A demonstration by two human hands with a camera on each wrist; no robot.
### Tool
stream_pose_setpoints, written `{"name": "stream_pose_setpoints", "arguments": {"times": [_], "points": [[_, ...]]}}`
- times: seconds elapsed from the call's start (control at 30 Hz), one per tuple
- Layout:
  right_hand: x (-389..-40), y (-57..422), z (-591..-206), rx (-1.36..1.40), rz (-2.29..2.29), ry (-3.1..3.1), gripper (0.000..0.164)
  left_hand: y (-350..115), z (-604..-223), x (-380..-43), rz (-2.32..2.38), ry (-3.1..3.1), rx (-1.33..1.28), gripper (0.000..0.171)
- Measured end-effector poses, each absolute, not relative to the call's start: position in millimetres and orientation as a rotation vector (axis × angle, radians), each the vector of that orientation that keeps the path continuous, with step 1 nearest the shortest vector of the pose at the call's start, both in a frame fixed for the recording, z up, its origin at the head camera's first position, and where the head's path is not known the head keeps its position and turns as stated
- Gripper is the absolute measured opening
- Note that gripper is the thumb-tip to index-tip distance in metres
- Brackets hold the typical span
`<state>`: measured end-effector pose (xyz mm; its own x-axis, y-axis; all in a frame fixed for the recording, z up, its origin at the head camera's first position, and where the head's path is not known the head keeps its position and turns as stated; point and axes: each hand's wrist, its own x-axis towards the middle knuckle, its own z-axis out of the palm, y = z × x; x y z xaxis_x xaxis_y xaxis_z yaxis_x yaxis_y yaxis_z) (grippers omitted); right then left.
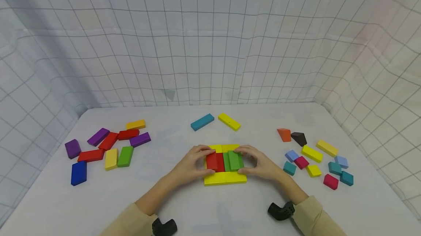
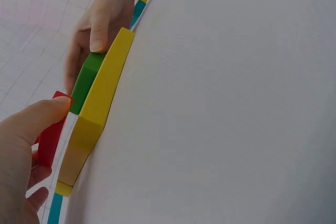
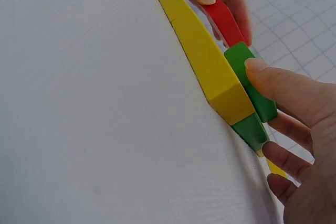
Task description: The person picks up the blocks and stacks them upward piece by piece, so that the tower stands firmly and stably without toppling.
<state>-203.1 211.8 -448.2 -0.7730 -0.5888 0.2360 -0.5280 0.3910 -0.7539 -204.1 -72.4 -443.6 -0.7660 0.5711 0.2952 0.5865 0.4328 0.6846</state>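
My left hand [image 1: 194,163] pinches a red block [image 1: 211,161] between thumb and fingers. Opposite it, my right hand [image 1: 261,163] grips a green block [image 1: 234,160] by its two ends. Yellow blocks [image 1: 225,178] lie in a row in front of the two held blocks, and more yellow blocks [image 1: 231,148] form a row behind. Between the rows, another red block [image 1: 220,163] and another green block [image 1: 226,161] show side by side. In the right wrist view, the held green block [image 3: 239,59] sits higher than the yellow row [image 3: 205,59], tilted.
Red, purple, yellow, green and blue blocks [image 1: 79,172] are scattered at the left. Small teal, pink, yellow and light-blue pieces [image 1: 330,181] lie right, near an orange and a dark wedge [image 1: 299,138]. A blue block [image 1: 202,122] and a yellow one [image 1: 229,121] lie behind.
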Motion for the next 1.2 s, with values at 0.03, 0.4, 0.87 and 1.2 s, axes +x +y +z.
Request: {"name": "stream_pose_setpoints", "arguments": {"times": [0.03,0.4,0.87,1.2], "points": [[-203,212,-448,-1.035,-1.347,2.564,0.054,-71,-444,-204,-1.261,-2.646,-1.073,0.054],[-204,211,-448,-1.042,-1.345,2.562,0.054,-68,-448,-204,-1.146,-2.663,-1.109,0.053],[-204,213,-450,-1.074,-1.355,2.575,0.053,-71,-445,-213,-1.261,-2.66,-1.067,0.063],[-203,212,-450,-1.038,-1.351,2.573,0.053,-91,-449,-280,-1.198,-2.536,-0.659,0.046]]}}
